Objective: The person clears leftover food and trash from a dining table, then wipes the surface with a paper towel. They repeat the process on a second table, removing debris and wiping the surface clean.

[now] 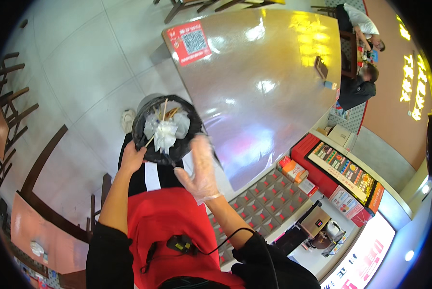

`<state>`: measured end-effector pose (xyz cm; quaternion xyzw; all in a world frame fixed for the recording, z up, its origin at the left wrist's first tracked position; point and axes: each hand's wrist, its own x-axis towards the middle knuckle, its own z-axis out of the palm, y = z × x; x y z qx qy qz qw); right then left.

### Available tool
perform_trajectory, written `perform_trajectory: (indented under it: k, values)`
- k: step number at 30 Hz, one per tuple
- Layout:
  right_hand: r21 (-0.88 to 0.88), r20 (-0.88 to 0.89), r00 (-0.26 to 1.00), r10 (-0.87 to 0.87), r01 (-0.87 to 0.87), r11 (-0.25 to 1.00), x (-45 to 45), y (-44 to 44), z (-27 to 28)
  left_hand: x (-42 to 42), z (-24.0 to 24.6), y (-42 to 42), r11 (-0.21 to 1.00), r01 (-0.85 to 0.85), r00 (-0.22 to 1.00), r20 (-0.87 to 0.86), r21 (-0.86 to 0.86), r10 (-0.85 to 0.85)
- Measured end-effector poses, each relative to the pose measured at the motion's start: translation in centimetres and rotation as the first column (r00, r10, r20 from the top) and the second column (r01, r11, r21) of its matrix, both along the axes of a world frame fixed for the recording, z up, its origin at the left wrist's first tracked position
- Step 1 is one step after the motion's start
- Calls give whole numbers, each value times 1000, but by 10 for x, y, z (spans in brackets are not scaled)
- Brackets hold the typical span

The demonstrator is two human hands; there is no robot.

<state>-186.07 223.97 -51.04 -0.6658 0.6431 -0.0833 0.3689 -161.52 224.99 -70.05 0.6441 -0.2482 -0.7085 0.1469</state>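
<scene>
A round trash bin lined with a black plastic bag (142,144) stands or hangs in front of me, beside the table's edge. Crumpled white tissues (165,133), clear plastic and thin wooden sticks (165,108) fill its mouth. Bare of any glove, my left hand (133,158) grips the bin's near left rim and the bag. My right hand (200,168) wears a clear disposable glove and is raised at the bin's right side, thumb apart from the fingers, slightly blurred, with nothing seen in it. Whether its fingertips touch the bag, I cannot tell.
A large glossy table (259,79) extends from the bin's right, bearing a red printed card (189,42). Wooden chairs and another table (46,234) are at the left. A counter with a machine (315,221) stands at the lower right. Two people (360,21) sit at the upper right.
</scene>
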Motion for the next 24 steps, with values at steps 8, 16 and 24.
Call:
perform_trajectory:
  k: [8, 16, 24]
  values:
    - [218, 230, 929, -289, 241, 946, 45, 16, -51, 5, -32, 5, 989, 150, 983, 105, -10, -148]
    - [529, 176, 692, -700, 533, 660, 31, 45, -109, -39, -170, -10, 995, 44, 988, 143, 85, -56]
    - [586, 110, 708, -697, 521, 621, -3, 85, -144, -118, -324, -37, 990, 132, 951, 274, 56, -142]
